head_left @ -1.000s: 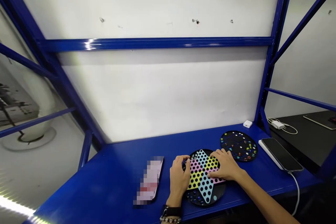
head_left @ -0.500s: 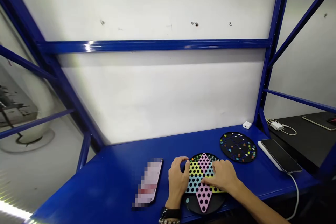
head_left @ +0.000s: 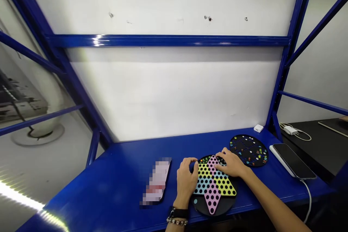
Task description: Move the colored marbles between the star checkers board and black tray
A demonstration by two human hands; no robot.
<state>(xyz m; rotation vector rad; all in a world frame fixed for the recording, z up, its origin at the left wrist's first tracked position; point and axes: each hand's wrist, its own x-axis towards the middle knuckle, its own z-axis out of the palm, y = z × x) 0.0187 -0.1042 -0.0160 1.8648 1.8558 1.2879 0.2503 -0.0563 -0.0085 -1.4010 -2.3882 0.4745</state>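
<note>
A Chinese checkers board [head_left: 212, 186], a star with pink, yellow and blue points full of black holes, lies over a round black tray [head_left: 202, 208]. Small coloured pieces [head_left: 204, 160] show in the tray past the star's far end. My left hand [head_left: 187, 177] is curled at the board's left edge, thumb and fingers gripping it, and covers that side. At the far right edge, my right hand [head_left: 230, 164] has its thumb on the star and its fingers bent over the rim. The contact under both hands is partly hidden.
A second round black tray [head_left: 248, 150] with scattered pieces lies behind on the blue table [head_left: 122, 174]. Left of the board is a phone [head_left: 157, 181], partly pixelated. On the right, another phone [head_left: 295, 161] rests on a white block with a cable. A white case [head_left: 258, 128] sits near the post.
My right hand has moved from the middle of the star to its far right edge, uncovering the yellow right point. My left hand stays at the left edge. The view has shifted slightly.
</note>
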